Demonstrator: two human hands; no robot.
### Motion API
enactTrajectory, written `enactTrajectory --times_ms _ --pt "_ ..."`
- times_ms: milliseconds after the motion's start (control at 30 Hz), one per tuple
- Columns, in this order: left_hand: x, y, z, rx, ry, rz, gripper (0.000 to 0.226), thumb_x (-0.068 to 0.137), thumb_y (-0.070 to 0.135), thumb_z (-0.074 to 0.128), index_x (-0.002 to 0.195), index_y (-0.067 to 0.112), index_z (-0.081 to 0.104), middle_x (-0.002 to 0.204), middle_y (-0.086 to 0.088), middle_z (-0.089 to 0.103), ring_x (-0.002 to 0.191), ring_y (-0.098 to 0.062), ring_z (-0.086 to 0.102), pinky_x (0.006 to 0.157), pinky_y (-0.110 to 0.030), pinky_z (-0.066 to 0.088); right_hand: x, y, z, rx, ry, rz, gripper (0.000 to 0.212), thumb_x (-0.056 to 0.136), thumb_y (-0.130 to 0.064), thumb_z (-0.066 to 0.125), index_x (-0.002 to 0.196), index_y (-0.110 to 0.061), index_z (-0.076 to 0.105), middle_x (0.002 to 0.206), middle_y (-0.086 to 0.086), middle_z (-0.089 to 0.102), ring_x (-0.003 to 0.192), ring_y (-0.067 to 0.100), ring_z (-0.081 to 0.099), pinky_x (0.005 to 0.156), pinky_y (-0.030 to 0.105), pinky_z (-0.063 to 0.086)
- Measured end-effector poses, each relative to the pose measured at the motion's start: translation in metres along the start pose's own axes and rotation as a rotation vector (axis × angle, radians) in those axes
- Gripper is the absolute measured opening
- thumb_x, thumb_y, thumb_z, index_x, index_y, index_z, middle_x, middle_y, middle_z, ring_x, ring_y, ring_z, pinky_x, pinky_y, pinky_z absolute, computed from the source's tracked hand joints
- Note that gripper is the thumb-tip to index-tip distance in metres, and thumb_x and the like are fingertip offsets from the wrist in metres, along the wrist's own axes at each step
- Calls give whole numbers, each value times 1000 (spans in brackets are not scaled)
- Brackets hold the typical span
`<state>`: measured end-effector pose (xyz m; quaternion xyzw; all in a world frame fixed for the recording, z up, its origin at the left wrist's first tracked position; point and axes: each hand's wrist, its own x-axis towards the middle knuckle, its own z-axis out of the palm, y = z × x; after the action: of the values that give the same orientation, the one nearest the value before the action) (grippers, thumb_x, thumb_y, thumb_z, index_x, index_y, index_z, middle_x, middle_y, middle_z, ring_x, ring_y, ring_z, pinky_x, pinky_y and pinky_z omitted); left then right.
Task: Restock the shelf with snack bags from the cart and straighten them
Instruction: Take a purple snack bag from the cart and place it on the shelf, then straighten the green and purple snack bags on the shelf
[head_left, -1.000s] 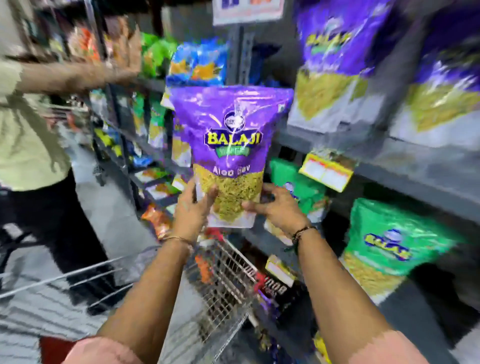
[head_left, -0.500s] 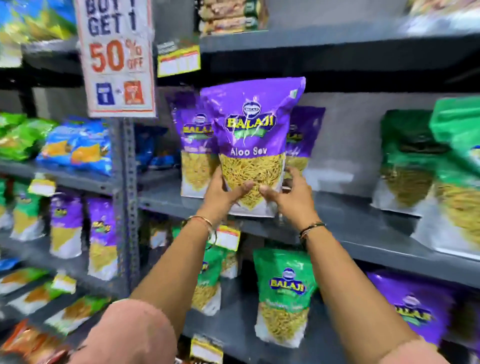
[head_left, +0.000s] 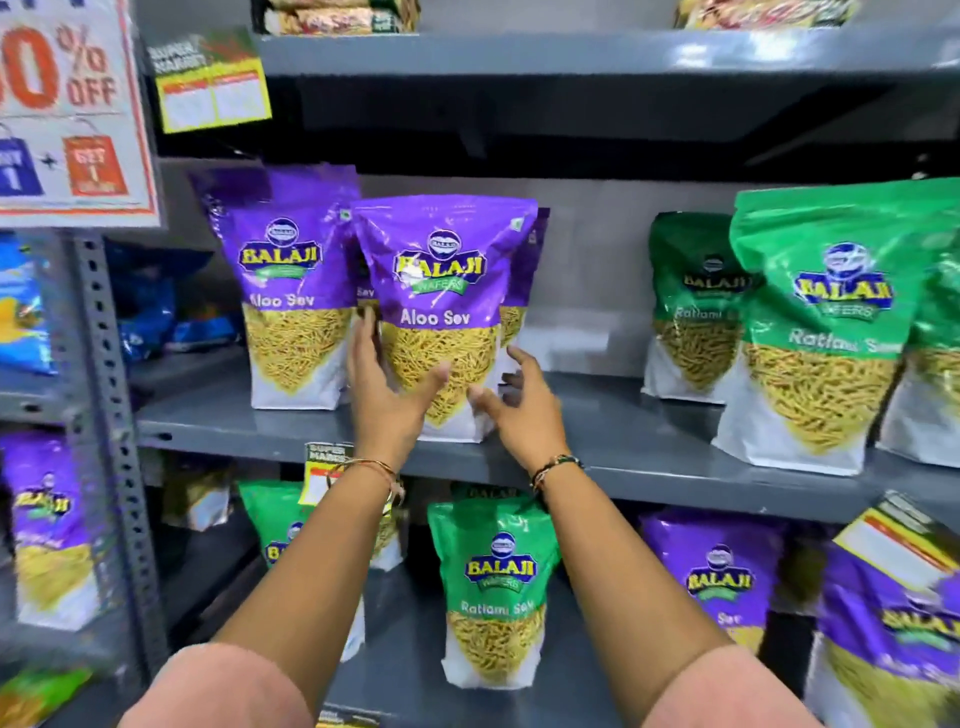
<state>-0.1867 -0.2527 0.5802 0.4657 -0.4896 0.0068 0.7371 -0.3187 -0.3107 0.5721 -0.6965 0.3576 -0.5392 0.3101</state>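
A purple Balaji Aloo Sev bag (head_left: 441, 291) stands upright on the grey middle shelf (head_left: 623, 441), near its front edge. My left hand (head_left: 387, 400) holds its lower left side, fingers behind the edge and thumb across the front. My right hand (head_left: 524, 415) is spread beside the lower right corner, with only the thumb tip at the bag. A second purple Aloo Sev bag (head_left: 291, 291) stands just to the left, and another is partly hidden behind the one I hold. The cart is out of view.
Green Ratlami Sev bags (head_left: 831, 322) stand at the right of the same shelf, with a bare gap between them and the purple ones. The shelf below holds a green bag (head_left: 493, 587) and purple bags (head_left: 722, 571). A discount sign (head_left: 67, 104) hangs on the perforated post (head_left: 104, 364) at left.
The purple bag went from above the cart up onto the middle shelf and now rests on it. My right hand has let go and spread; the view moved closer to the shelf.
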Motion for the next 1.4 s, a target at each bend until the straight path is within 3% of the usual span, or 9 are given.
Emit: enactTrajectory --times_ms 67,167,233,333,500,633,833,1033,1400 --pt "-9 20 13 166 160 143 83 76 36 73 144 20 26 155 -4 24 143 -10 13 116 -24 16 -6 -2 -21 -17 59 -55 60 82 -25 70 136 -22 42 132 14 56 115 22 56 93 25 44" --pt "-24 55 53 212 153 284 73 82 36 66 143 18 29 155 -6 26 145 -20 17 119 -38 20 -15 -6 -73 -98 148 -204 46 87 -24 64 130 -19 49 129 9 59 118 23 56 102 34 44" --pt "-37 74 87 189 121 307 70 83 32 64 142 17 30 154 -6 27 144 -20 19 119 -35 21 -21 -6 -111 -150 208 -305 39 89 -22 60 128 -17 52 127 8 61 115 21 57 102 37 46" --pt "-71 105 150 125 82 277 68 84 29 62 143 18 29 154 -6 27 145 -19 17 114 -8 8 -25 -1 -184 -270 332 -445 36 90 -18 58 126 -14 55 124 5 63 114 20 57 101 34 45" --pt "-123 141 250 106 -62 259 71 84 31 61 144 14 26 154 -7 27 145 -22 17 119 -36 20 -25 18 -302 -444 613 -541 39 87 -18 60 126 -13 55 125 14 55 117 25 47 102 34 36" --pt "-155 155 305 276 -83 173 97 70 54 67 145 16 18 151 -12 28 139 -29 27 111 -43 30 -18 47 -372 -563 800 -359 69 77 -26 68 139 -26 38 146 18 32 135 34 31 110 28 16" --pt "-176 148 350 530 -114 -48 133 48 58 80 146 30 -6 153 -20 15 138 -42 21 104 -59 36 -3 93 -424 -650 654 10 119 57 -63 75 147 -37 3 151 35 11 139 47 17 113 56 25" --pt "-166 132 348 554 -146 -85 132 50 49 84 143 39 -9 153 -17 12 131 -44 34 95 -59 44 -1 114 -425 -638 682 126 123 59 -48 81 143 -46 -9 145 32 24 128 49 32 100 59 41" --pt "-149 116 347 596 -214 -68 128 57 51 81 144 34 -11 153 -20 9 131 -46 28 94 -61 41 -1 114 -423 -681 699 139 120 60 -50 78 141 -49 -11 138 29 31 119 46 37 92 58 44"
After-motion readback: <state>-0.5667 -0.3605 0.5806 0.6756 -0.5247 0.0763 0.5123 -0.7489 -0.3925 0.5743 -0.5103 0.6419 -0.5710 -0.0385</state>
